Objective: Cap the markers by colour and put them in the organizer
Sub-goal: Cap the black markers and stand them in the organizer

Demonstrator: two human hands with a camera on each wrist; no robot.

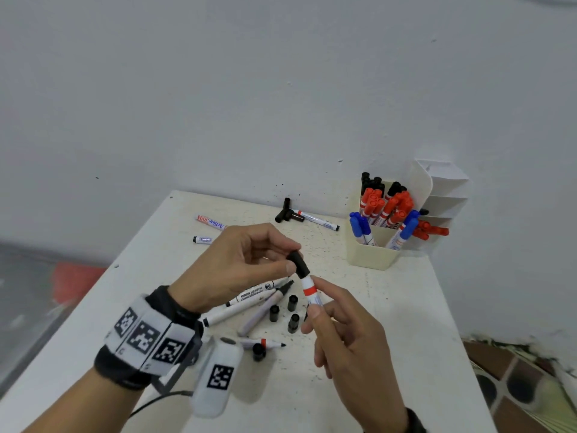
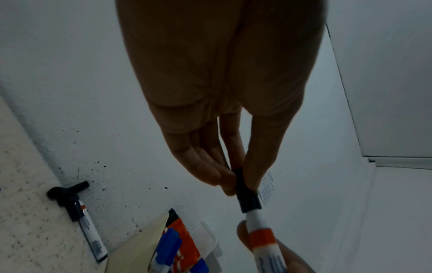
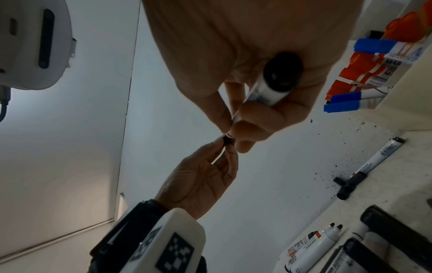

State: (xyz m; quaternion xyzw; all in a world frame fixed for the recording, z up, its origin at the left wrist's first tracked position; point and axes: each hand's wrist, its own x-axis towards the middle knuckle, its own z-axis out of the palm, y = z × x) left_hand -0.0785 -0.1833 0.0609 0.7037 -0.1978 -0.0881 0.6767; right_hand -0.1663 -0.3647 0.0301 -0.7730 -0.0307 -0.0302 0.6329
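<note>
Up by the table's far edge, a marker with a red band (image 1: 211, 222) shows the brand "Artline" in blue, with "500A" in red beside it, read upside down from the head view. Below the hands, a white marker (image 1: 249, 294) carries black print reading "WHITEBOARD MARKER", also upside down. In the right wrist view, partial letters "MAR" and "WH" show on the red-capped markers in the organizer (image 3: 383, 73). The square black-and-white code tags on the wristband (image 1: 146, 339) carry no readable text.

Bare table (image 1: 390, 307) right of loose caps (image 1: 292, 310); organizer (image 1: 374, 245) beyond.
</note>
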